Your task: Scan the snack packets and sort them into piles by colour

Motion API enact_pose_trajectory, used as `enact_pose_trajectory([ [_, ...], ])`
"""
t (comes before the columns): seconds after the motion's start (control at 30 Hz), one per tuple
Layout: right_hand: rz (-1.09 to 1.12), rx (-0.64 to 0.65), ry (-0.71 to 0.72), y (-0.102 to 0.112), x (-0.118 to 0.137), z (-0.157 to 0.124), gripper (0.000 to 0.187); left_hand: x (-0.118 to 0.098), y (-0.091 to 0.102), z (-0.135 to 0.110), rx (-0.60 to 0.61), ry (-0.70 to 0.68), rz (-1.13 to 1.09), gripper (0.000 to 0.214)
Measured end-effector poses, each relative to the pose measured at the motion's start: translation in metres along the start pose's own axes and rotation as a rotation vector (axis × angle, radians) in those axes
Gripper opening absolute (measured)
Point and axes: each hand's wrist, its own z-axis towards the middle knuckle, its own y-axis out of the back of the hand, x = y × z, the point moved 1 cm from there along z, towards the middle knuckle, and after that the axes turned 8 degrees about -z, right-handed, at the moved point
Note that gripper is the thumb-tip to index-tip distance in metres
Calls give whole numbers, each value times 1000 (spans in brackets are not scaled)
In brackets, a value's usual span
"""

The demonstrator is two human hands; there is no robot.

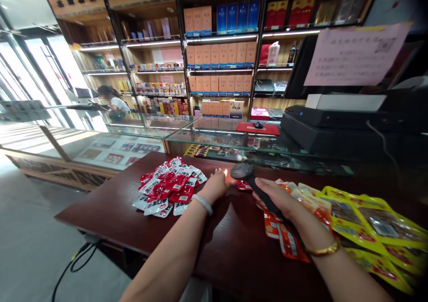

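My right hand (276, 196) is wrapped round the handle of a black barcode scanner (245, 171), its head tilted over the table. My left hand (216, 185) reaches over the tabletop just left of the scanner head, fingers partly spread, with a reddish glow by the fingertips. No packet shows in it. Under the scanner a small red packet (244, 185) lies partly hidden. Left of my left hand is a loose heap of red and white snack packets (172, 184). Orange snack packets (290, 244) lie beneath my right hand and wrist, partly covered by them.
Yellow snack bags (377, 221) spread over the right of the dark wooden table (117, 213). A glass display counter (207, 130) stands behind, carrying a mouse (258, 125) on a red mat. Black checkout equipment (334, 119) is at right. A person (115, 103) sits far left.
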Motion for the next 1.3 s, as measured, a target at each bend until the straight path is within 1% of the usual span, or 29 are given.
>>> enact_pose_trajectory([
  [0.07, 12, 8, 2, 0, -1, 1, 49, 5, 10, -2, -41, 59, 107, 77],
  [0.13, 25, 20, 8, 0, -4, 2, 50, 12, 16, -5, 2, 172, 204, 87],
  [0.17, 27, 27, 9, 0, -5, 3, 50, 14, 16, -6, 42, 213, 228, 94],
  [0.2, 24, 31, 9, 0, -6, 4, 51, 15, 14, -8, 86, 225, 241, 99],
  [0.27, 11, 34, 6, 1, -8, 5, 51, 13, 6, -10, 144, 178, 236, 102],
  [0.33, 11, 28, 8, 0, -8, 5, 50, 8, -6, -10, 155, 111, 193, 99],
  [0.4, 27, 21, 10, 0, -7, 5, 49, 3, -14, -9, 136, 45, 121, 89],
  [0.43, 34, 19, 9, 0, -6, 4, 49, 0, -16, -8, 124, 3, 67, 80],
  [0.47, 39, 16, 9, 0, -6, 4, 48, -2, -16, -7, 114, -48, -1, 69],
  [0.53, 41, 10, 14, 1, -6, 3, 48, -4, -9, -4, 78, -164, -147, 48],
  [0.57, 40, 5, 18, 1, -6, 3, 48, -4, -3, -3, 45, -193, -189, 42],
  [0.6, 38, -1, 20, 2, -6, 3, 49, -2, 5, -2, 3, -192, -186, 39],
  [0.63, 36, -6, 22, 3, -6, 3, 49, 1, 13, -2, -39, -158, -131, 38],
  [0.7, 27, -11, 27, 4, -7, 3, 49, 10, 28, -2, -79, 6, 83, 38],
  [0.77, 15, -14, 32, 4, -6, 2, 49, 18, 38, -5, -43, 166, 288, 48],
  [0.8, 8, -15, 32, 4, -5, 2, 49, 22, 41, -7, -17, 208, 350, 57],
  [0.87, -1, -14, 27, 3, -4, 2, 49, 25, 42, -10, 24, 216, 402, 68],
  [0.97, -2, -10, 20, 1, -2, 1, 50, 22, 37, -11, 48, 158, 404, 64],
  [1.0, -1, -10, 18, 1, -1, 1, 50, 21, 36, -9, 46, 161, 377, 63],
  [1.07, 0, -5, 13, 0, 0, 0, 51, 20, 32, -4, 11, 200, 247, 60],
  [1.13, 3, 8, 17, 1, 1, -1, 52, 20, 28, 4, -74, 244, 53, 50],
  [1.2, 10, 36, 28, 2, 1, -1, 51, 22, 23, 13, -182, 254, -129, 36],
  [1.3, -10, 84, 40, 3, -1, -2, 49, 27, 15, 24, -304, 252, -315, 24],
])
